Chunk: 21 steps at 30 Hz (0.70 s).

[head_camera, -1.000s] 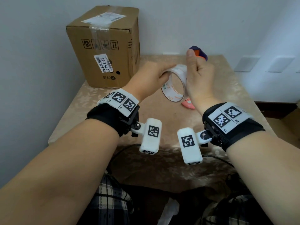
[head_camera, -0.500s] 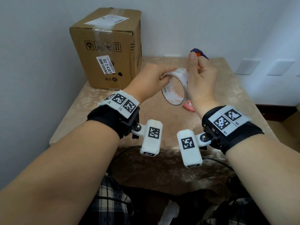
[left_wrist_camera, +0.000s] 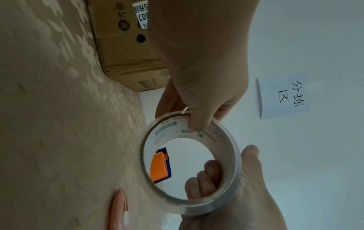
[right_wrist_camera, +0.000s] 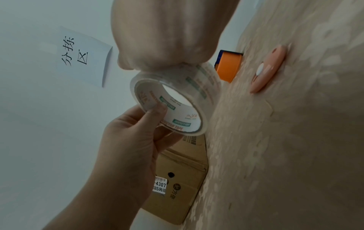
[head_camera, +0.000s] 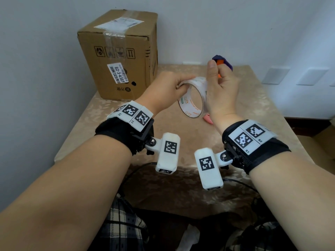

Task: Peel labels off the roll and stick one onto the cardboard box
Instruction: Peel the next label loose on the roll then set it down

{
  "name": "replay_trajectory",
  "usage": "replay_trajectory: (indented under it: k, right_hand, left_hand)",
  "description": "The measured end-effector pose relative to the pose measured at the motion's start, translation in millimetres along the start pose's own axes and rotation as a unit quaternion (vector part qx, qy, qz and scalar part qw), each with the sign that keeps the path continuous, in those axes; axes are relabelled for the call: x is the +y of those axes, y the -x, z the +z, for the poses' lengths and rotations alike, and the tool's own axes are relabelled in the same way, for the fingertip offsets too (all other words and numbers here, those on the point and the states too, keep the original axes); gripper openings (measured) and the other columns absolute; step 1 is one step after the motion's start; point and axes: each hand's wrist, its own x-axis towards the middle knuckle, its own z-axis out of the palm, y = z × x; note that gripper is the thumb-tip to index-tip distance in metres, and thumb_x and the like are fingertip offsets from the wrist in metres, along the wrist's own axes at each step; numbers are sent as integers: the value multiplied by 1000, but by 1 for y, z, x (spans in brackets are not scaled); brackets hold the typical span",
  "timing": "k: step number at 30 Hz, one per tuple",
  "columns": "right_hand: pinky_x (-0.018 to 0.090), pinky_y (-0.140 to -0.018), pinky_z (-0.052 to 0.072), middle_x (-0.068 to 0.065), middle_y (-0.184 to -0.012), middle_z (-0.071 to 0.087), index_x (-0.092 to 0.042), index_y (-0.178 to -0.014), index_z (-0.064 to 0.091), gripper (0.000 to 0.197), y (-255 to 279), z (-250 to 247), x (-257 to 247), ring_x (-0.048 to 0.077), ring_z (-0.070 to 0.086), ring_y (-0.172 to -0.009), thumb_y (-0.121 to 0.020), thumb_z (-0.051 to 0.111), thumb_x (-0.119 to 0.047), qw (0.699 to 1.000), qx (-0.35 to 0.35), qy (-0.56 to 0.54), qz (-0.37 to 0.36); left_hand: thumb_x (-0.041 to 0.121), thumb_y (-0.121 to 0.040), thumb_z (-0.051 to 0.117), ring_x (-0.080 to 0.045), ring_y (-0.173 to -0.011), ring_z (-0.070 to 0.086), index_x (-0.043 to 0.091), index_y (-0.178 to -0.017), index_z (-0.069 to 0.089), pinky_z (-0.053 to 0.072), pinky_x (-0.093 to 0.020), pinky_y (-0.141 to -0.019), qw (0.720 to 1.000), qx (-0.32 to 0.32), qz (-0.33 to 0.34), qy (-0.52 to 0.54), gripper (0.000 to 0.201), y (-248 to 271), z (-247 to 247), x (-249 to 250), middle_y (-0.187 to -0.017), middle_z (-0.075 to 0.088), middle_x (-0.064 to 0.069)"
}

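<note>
Both hands hold one roll (head_camera: 192,98) of clear tape above the tabletop (head_camera: 181,145), well in front of the box (head_camera: 125,57). The left hand (head_camera: 166,91) pinches the roll's near edge, its thumb (right_wrist_camera: 155,109) pressed on the printed inner core and its fingers curled behind the outer face. The right hand (head_camera: 220,91) grips the opposite side: three fingertips (left_wrist_camera: 210,172) hook inside the core, while its thumb (left_wrist_camera: 250,154) lies along the outer tape surface. In the head view the right index finger stands upright above the roll. The roll stands on edge, its opening facing the person.

The box sits at the tabletop's far left corner against the wall, taped shut along the top. A white label (head_camera: 117,73) is stuck on its front face, tilted, and a shipping label (head_camera: 121,22) lies on top. An orange-and-purple tape dispenser (head_camera: 222,62) sits at the far edge, partly hidden behind the right hand. A pink oval item (right_wrist_camera: 268,68) lies on the tabletop just beside the right wrist. A paper sign (left_wrist_camera: 283,98) with handwritten characters hangs on the wall.
</note>
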Motion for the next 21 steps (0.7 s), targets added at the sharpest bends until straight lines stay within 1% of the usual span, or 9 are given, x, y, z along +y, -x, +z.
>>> replay_trajectory:
  k: [5, 8, 10, 11, 14, 15, 16, 18, 21]
  right_hand:
    - [15, -50, 28, -17, -44, 37, -32, -53, 38, 43, 1, 0, 0, -1, 34, -44, -94, 49, -29, 1000, -6, 7, 13]
    - [13, -63, 42, -10, -74, 61, -15, -88, 62, 26, -2, -3, -5, -4, 54, -66, -98, 43, -31, 990, -111, 78, 29]
    - [25, -79, 46, 6, -95, 70, -12, -105, 67, 30, -3, -7, -7, 14, 61, -87, -98, 42, -28, 973, -197, 121, 21]
    - [25, -82, 46, 6, -100, 71, -13, -108, 68, 29, -4, -8, -8, 17, 61, -90, -98, 44, -25, 966, -224, 127, 18]
    - [1, -77, 37, -6, -105, 66, -11, -117, 65, 27, -5, -10, -5, 6, 57, -98, -95, 50, -13, 956, -258, 137, 12]
    - [0, -80, 37, -5, -110, 65, -10, -117, 65, 28, -5, -10, -4, 7, 58, -103, -93, 51, -9, 953, -264, 146, 11]
    - [4, -86, 40, -1, -113, 67, -9, -116, 66, 28, -6, -10, -2, 10, 59, -107, -92, 52, -6, 952, -263, 154, 13]
    - [22, -96, 47, 8, -113, 70, -7, -111, 68, 25, -7, -10, 0, 18, 63, -108, -90, 55, -4, 955, -248, 158, 24]
    - [33, -94, 51, 7, -105, 70, -7, -106, 69, 21, -9, -13, -1, 19, 65, -98, -88, 60, -5, 955, -250, 149, 49]
  left_hand:
    - [11, -93, 52, -17, -104, 65, 17, -129, 58, 53, -33, -90, 1000, 0, 1, -9, 37, -2, 0, -3, -120, 69, -6]
    - [12, -92, 51, -19, -101, 66, 19, -127, 61, 52, -34, -88, 999, 17, 9, -39, 36, -1, -5, -6, -115, 71, -6]
    - [10, -92, 50, -20, -105, 65, 22, -125, 62, 51, -36, -90, 997, 33, 9, -72, 37, -1, -10, -10, -117, 71, -5]
    - [10, -92, 50, -20, -109, 64, 22, -125, 62, 50, -36, -92, 995, 35, 4, -89, 37, -1, -12, -12, -119, 69, -5]
    - [14, -93, 48, -20, -114, 61, 23, -126, 61, 48, -34, -94, 991, 32, -18, -126, 37, -2, -14, -20, -123, 67, -3]
    - [15, -94, 48, -20, -115, 60, 24, -127, 61, 48, -35, -95, 990, 28, -26, -134, 36, -2, -13, -22, -124, 67, -3]
    - [16, -94, 48, -21, -116, 59, 23, -127, 61, 48, -36, -95, 989, 23, -31, -143, 36, -2, -13, -23, -125, 66, -3]
    - [17, -94, 48, -23, -116, 60, 23, -127, 60, 49, -37, -94, 988, 14, -35, -153, 36, -2, -11, -25, -125, 66, -4]
    - [16, -94, 49, -22, -117, 59, 22, -126, 60, 48, -37, -95, 989, 8, -36, -143, 35, 0, -11, -25, -125, 66, -4]
